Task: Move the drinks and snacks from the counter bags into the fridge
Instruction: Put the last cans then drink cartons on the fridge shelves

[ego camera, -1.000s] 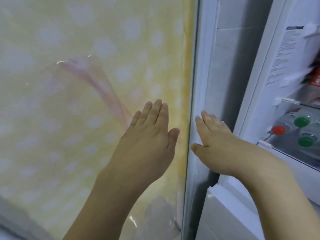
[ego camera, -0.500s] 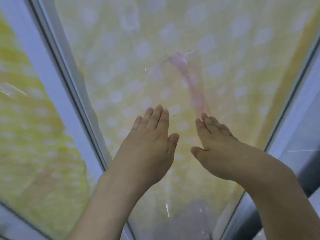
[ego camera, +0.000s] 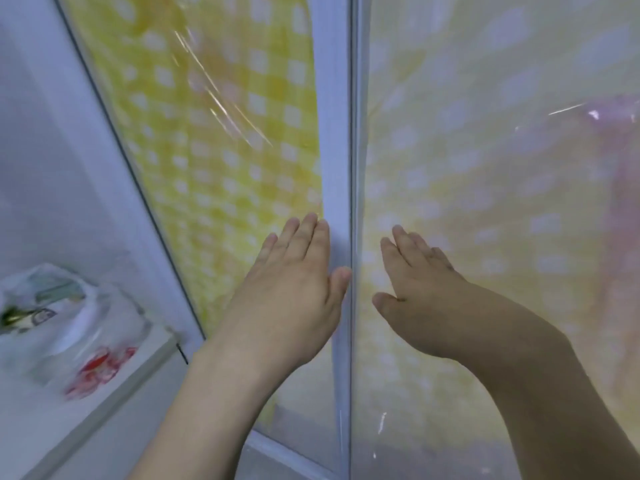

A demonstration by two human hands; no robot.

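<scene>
Change: view swung left since half a second ago, bringing counter and bag into sight; both palms pressed flat as before.
Left hand: fingers together, flat on white door edge.
Right hand: fingers slightly spread, flat on yellow checked glossy fridge door.
Bag: clear plastic bag of snacks on white counter, far left.

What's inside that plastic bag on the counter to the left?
Through the thin plastic bag on the counter, a red-printed package shows low down and a pale package with green and dark print higher up. Blur and folds hide anything else. Both hands are flat on the fridge doors.
</scene>
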